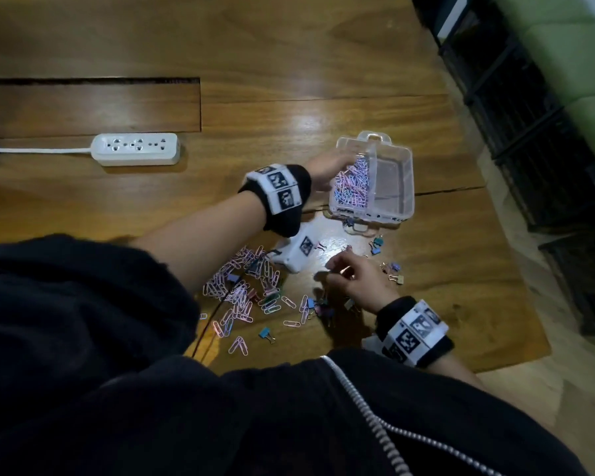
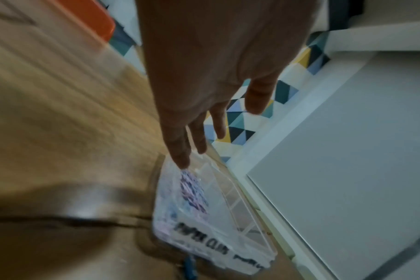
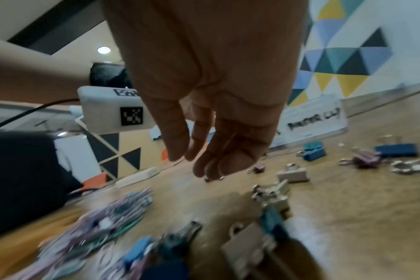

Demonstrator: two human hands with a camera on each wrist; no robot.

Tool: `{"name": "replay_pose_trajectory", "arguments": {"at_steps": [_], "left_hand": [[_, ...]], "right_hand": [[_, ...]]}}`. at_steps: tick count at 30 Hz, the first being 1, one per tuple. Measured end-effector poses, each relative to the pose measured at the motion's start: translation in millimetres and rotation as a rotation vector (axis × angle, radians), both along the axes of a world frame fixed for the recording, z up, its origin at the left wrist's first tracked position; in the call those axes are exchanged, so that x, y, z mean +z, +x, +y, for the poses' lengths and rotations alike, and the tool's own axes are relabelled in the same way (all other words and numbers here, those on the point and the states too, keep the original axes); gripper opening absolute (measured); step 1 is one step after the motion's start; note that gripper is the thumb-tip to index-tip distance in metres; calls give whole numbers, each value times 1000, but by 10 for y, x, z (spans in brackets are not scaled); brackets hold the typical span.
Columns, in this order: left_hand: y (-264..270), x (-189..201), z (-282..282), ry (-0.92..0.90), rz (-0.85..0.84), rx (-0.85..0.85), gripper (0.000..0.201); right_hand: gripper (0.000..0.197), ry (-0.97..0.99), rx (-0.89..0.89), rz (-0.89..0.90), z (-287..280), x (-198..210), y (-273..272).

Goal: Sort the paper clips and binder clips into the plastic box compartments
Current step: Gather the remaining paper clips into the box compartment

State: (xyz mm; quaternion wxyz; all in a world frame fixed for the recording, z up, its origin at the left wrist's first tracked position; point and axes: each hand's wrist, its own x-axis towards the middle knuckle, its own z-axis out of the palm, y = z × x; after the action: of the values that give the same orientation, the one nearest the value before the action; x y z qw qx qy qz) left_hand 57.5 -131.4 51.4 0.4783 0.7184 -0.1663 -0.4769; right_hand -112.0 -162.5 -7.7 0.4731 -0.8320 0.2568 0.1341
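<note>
A clear plastic box [image 1: 394,176] stands on the wooden table, split into two compartments. Its left compartment holds pink and blue paper clips [image 1: 354,183] [image 2: 193,191]; the right one looks bare. My left hand [image 1: 325,166] [image 2: 199,145] hovers over the paper clip side with its fingers straight, holding nothing. A loose pile of paper clips [image 1: 241,286] [image 3: 108,223] lies near me. Coloured binder clips [image 1: 320,307] [image 3: 396,150] are scattered around my right hand [image 1: 344,273] [image 3: 192,159]. That hand hangs just above the table with loosely curled fingers and nothing in them.
A white power strip [image 1: 136,149] lies at the far left, beside a recessed slot [image 1: 90,108] in the tabletop. The table's right edge [image 1: 488,207] runs close to the box, with black crates [image 1: 529,132] beyond it. More binder clips [image 1: 395,269] lie right of my right hand.
</note>
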Motion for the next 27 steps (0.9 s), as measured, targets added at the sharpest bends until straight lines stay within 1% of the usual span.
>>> {"name": "replay_pose_trajectory", "arguments": {"at_steps": [3, 4, 6, 8, 10, 12, 14, 15, 17, 18, 20, 22, 24, 25, 27], "left_hand": [[17, -66, 477, 108, -264, -128, 27], [6, -116, 666, 154, -315, -162, 24], [-55, -222, 1048, 254, -409, -244, 22], [-137, -323, 1389, 364, -526, -343, 25], [-221, -415, 1658, 445, -599, -405, 31], [-325, -513, 1843, 519, -672, -413, 43], [-450, -590, 1961, 608, -722, -357, 61], [-517, -623, 1996, 641, -723, -330, 74], [-638, -687, 2030, 673, -696, -313, 102], [-690, -719, 2037, 677, -689, -305, 112], [-769, -779, 2035, 664, -716, -279, 118], [-815, -822, 2025, 612, -749, -258, 113], [-826, -836, 2020, 557, -743, -254, 105], [-820, -847, 2025, 534, -741, -253, 100], [-801, -869, 2031, 495, -751, -253, 88]], "right_hand": [[21, -141, 150, -16, 241, -57, 42], [23, -199, 196, -14, 313, -86, 57], [27, -268, 257, 4, 444, -148, 74], [31, -292, 268, -2, 567, -174, 92], [41, -328, 283, -23, 677, -181, 123], [57, -377, 307, -17, 767, -211, 177], [73, -410, 287, 20, 832, -247, 228], [77, -411, 266, 36, 849, -268, 240], [72, -371, 212, 42, 844, -289, 247], [67, -336, 176, 40, 822, -289, 243], [58, -272, 99, 35, 754, -287, 230], [46, -247, 57, 18, 686, -287, 216], [35, -244, 47, -5, 638, -300, 195], [34, -247, 48, -10, 629, -306, 175], [41, -279, 90, 7, 644, -304, 121]]}}
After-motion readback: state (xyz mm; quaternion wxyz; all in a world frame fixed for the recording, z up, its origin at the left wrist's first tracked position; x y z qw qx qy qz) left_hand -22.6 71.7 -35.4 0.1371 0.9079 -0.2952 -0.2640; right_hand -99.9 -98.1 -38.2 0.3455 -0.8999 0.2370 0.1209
